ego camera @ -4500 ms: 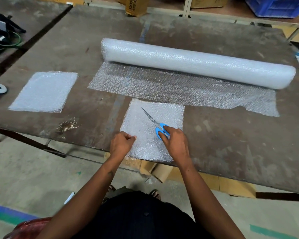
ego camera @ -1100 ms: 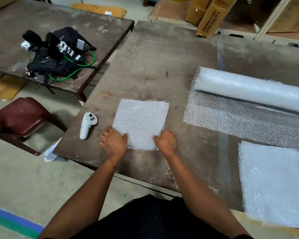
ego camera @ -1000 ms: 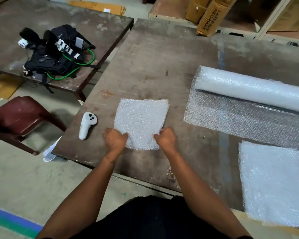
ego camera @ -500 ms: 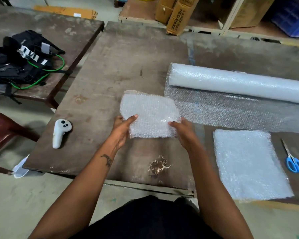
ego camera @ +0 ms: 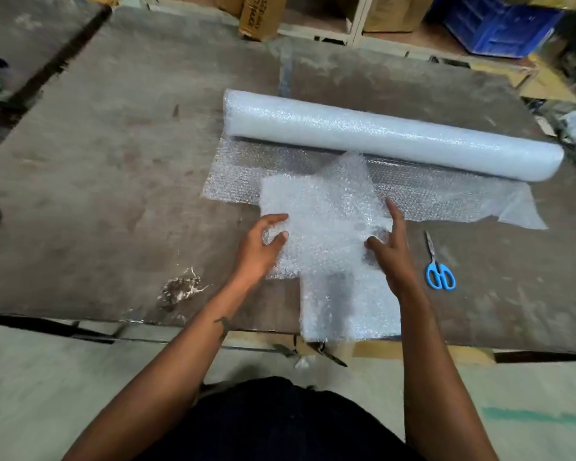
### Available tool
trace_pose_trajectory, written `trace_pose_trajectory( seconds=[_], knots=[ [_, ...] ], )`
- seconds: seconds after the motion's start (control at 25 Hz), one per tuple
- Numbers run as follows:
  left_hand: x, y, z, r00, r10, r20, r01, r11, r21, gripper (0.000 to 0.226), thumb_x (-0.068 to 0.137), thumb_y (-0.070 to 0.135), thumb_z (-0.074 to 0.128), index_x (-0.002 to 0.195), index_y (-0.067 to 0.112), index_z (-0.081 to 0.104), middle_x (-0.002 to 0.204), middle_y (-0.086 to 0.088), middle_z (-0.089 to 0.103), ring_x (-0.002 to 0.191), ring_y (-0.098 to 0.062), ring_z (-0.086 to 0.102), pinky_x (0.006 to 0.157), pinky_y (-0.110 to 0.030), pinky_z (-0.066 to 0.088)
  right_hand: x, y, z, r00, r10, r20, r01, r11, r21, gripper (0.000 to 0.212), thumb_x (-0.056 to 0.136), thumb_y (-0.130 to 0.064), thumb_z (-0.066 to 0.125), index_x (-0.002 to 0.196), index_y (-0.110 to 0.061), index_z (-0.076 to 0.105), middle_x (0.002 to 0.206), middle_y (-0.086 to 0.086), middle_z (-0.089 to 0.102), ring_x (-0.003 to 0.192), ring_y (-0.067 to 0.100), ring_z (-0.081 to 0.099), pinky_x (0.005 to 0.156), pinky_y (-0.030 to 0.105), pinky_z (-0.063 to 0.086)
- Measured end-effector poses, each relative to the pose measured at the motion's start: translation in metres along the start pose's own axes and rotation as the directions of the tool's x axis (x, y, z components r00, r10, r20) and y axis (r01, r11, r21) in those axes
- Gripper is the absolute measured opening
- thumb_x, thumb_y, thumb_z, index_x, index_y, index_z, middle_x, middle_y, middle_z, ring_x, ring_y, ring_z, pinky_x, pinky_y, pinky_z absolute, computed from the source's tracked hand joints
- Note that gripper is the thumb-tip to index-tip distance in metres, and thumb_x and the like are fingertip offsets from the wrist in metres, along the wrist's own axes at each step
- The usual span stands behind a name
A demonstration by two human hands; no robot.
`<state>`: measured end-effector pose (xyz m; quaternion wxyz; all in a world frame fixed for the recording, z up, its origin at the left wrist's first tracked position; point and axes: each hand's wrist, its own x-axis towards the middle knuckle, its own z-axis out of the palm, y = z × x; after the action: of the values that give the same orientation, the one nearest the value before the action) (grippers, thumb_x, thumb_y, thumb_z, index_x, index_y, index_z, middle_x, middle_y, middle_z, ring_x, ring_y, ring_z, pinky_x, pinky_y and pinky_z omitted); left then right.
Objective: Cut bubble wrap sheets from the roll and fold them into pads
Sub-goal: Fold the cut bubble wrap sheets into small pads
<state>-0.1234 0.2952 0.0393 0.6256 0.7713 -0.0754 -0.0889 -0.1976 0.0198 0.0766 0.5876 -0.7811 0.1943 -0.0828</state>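
Head view: a folded pad of bubble wrap was held between both hands just above a second pad that lay flat at the near edge of the table. The left hand was seen at the pad's left edge, its fingers curled over the top and its thumb pressed in beneath, so that the edge was pinched. The right hand was placed at the right edge; its index finger was stretched straight out toward the roll, its thumb was pressed against the wrap, and the other fingers were hidden behind the plastic, so whether a real grip was kept there could not be told. The far right corner of the held pad was lifted and crumpled, and stood up against the roll.

The held pad was found directly ahead of the hands and between them, overlapping the far part of the lower pad and, beyond it, the unrolled sheet. The lower pad's long axis was judged to run toward the person, while the roll's long axis was laid crosswise, from left to far right. The stacking of one pad on the other was judged to be the step in hand, and a small draw toward the body to be what alignment called for.

The scissors were left just right of the right hand, blades pointed away; that hand was plainly the nearer one for the next cut.
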Motion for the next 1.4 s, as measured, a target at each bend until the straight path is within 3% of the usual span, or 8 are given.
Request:
trace_pose_trajectory(
  seconds=[0.12,0.24,0.32,0.44,0.6,0.84,1.0,1.4],
  knots=[
    [-0.031,-0.006,0.065,0.995,-0.079,0.060,0.071,0.990,0.125,0.040,0.096,0.017,0.076,0.134,0.023,0.065,0.139,0.002,0.065,0.130,-0.018,0.061,0.100,-0.021,0.043,-0.013,0.042,-0.053,0.997,-0.065,0.041,0.070,0.985,-0.158,0.096,0.082,-0.006,0.057,0.164,-0.047,0.027,0.171,-0.022,0.027,0.155,0.016,0.034,0.126,0.049,0.029],
    [-0.062,-0.007,0.108,0.993,-0.081,0.080,0.055,0.957,0.284,0.051,0.096,0.023,0.076,0.143,0.027,0.058,0.145,0.004,0.054,0.130,-0.009,0.051,0.102,-0.019,0.037,-0.030,0.079,-0.085,0.986,-0.168,0.011,0.165,0.951,-0.261,0.089,0.087,0.005,0.056,0.163,-0.035,0.035,0.168,-0.018,0.036,0.144,0.025,0.051,0.113,0.046,0.044],
    [-0.079,-0.005,0.131,0.989,-0.129,0.077,0.097,0.940,0.327,0.057,0.097,0.024,0.075,0.149,0.027,0.052,0.150,0.000,0.045,0.134,-0.013,0.047,0.103,-0.017,0.034,-0.035,0.098,-0.098,0.992,-0.123,0.022,0.123,0.928,-0.352,0.080,0.090,0.007,0.056,0.158,-0.035,0.045,0.157,-0.003,0.050,0.106,0.021,0.069,0.093,0.038,0.054],
    [-0.095,-0.001,0.154,0.976,-0.209,0.061,0.167,0.898,0.408,0.071,0.096,0.026,0.077,0.157,0.024,0.042,0.156,-0.007,0.033,0.138,-0.022,0.045,0.106,-0.016,0.029,-0.041,0.115,-0.103,0.995,-0.085,-0.058,0.046,0.871,-0.489,0.057,0.095,-0.002,0.060,0.147,-0.024,0.061,0.133,0.013,0.055,0.062,0.009,0.055,0.076,0.032,0.050],
    [-0.092,0.000,0.161,0.967,-0.253,0.015,0.209,0.831,0.515,0.074,0.097,0.024,0.075,0.160,0.018,0.036,0.160,-0.011,0.023,0.139,-0.029,0.046,0.113,-0.027,0.035,-0.047,0.128,-0.104,0.986,-0.145,-0.087,0.040,0.701,-0.712,0.047,0.091,-0.017,0.064,0.137,-0.017,0.067,0.135,0.016,0.052,0.100,0.036,0.065,0.088,0.045,0.052],
    [-0.075,0.001,0.176,0.980,-0.161,-0.120,0.199,0.688,0.698,0.073,0.102,0.049,0.058,0.165,0.030,0.025,0.171,-0.009,0.012,0.154,-0.034,0.019,0.120,-0.062,0.023,-0.041,0.113,-0.091,0.969,-0.248,0.013,0.111,0.389,-0.915,0.065,0.096,-0.042,0.060,0.149,-0.007,0.052,0.170,0.023,0.029,0.158,0.042,0.026,0.119,0.060,0.023],
    [-0.042,0.003,0.196,0.988,-0.137,-0.069,0.145,0.697,0.702,0.082,0.104,0.057,0.050,0.169,0.027,0.010,0.176,-0.012,-0.002,0.162,-0.033,0.002,0.124,-0.063,0.015,-0.031,0.120,-0.065,0.956,-0.099,0.275,0.282,0.561,-0.778,0.068,0.107,-0.061,0.038,0.165,-0.027,0.031,0.178,0.005,0.012,0.164,0.028,0.008,0.123,0.062,0.021],
    [0.041,0.008,0.180,0.976,-0.140,-0.169,0.215,0.773,0.597,0.066,0.100,0.024,0.070,0.155,0.002,0.040,0.147,-0.028,0.046,0.135,-0.044,0.048,0.109,-0.050,0.042,-0.025,0.117,-0.046,0.976,-0.170,0.139,0.213,0.585,-0.783,0.067,0.106,-0.063,0.038,0.163,-0.030,0.031,0.172,0.004,0.023,0.152,0.025,0.031,0.109,0.055,0.036]
  ],
)
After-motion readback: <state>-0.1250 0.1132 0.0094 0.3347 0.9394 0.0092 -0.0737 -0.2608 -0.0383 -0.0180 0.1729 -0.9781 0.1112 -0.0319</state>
